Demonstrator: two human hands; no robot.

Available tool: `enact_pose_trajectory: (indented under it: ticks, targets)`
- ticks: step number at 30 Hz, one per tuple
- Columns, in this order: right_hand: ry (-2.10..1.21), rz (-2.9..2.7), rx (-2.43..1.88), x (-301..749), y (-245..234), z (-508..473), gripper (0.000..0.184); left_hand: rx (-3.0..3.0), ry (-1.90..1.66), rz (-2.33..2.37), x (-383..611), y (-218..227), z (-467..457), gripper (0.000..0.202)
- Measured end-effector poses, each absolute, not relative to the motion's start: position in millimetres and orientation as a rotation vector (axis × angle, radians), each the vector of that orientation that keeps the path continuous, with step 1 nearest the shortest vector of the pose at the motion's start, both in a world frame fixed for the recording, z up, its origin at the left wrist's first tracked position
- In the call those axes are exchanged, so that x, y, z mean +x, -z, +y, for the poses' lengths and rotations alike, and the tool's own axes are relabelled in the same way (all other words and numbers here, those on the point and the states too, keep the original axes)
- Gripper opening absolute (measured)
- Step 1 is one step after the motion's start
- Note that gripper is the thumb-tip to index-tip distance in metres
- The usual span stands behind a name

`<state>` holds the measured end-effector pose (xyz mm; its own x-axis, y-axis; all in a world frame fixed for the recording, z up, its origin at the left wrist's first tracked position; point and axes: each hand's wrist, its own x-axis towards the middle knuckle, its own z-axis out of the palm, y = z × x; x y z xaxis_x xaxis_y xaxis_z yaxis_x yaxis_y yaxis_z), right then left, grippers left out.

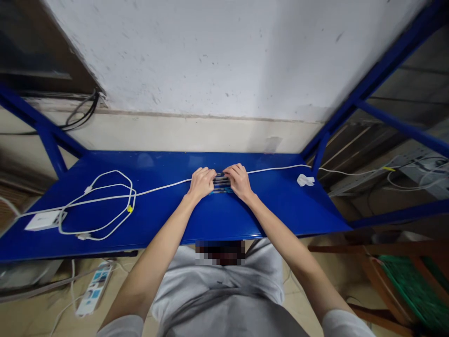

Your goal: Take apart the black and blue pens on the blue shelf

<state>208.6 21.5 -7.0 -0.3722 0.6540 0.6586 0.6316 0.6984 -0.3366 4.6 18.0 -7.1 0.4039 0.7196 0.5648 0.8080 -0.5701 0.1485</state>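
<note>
In the middle of the blue tabletop lies a row of several slim dark sticks that look like pens (221, 181), side by side, with some blue at the near edge. My left hand (202, 181) is closed around their left ends, fingers curled over. At the right ends, my right hand (239, 180) grips in the same way, its fingertips bent down on the far side. Only the middle stretch of the sticks shows between the hands; their ends are hidden. A white cable (161, 186) runs across the table behind both hands.
On the left, the cable is looped around near a small white box (45, 220). A crumpled white tissue (305, 180) lies at the right. Blue frame posts (51, 145) rise at both table ends, and a wall stands behind. A power strip (94, 289) lies on the floor.
</note>
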Motion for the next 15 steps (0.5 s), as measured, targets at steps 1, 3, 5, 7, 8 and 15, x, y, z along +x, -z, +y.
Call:
enact_pose_trajectory:
  ticks: [1, 3, 5, 7, 8, 15]
  targets:
    - [-0.023, -2.077, -0.970, 208.6, 7.6, 21.7, 0.025, -2.500, 0.896, -1.371, 4.5, 8.0, 18.1, 0.021]
    - [-0.005, -2.068, -0.966, 208.7, 8.2, 21.7, 0.024, -2.491, 0.903, -1.362, 3.8, 9.4, 18.1, 0.021]
    - [0.010, -2.076, -0.972, 209.1, 8.5, 21.9, 0.026, -2.479, 0.920, -1.352, 3.1, 10.3, 18.0, 0.023]
    - [0.026, -2.097, -0.971, 209.8, 8.8, 22.7, 0.031, -2.473, 0.948, -1.336, 3.0, 10.6, 18.3, 0.026]
    - [0.035, -2.107, -0.970, 210.2, 8.9, 23.4, 0.035, -2.477, 0.966, -1.320, 3.2, 10.6, 18.6, 0.026]
    - [0.018, -2.178, -0.917, 209.8, 5.8, 24.7, 0.046, -2.527, 0.960, -1.208, 8.6, 2.8, 19.2, 0.030]
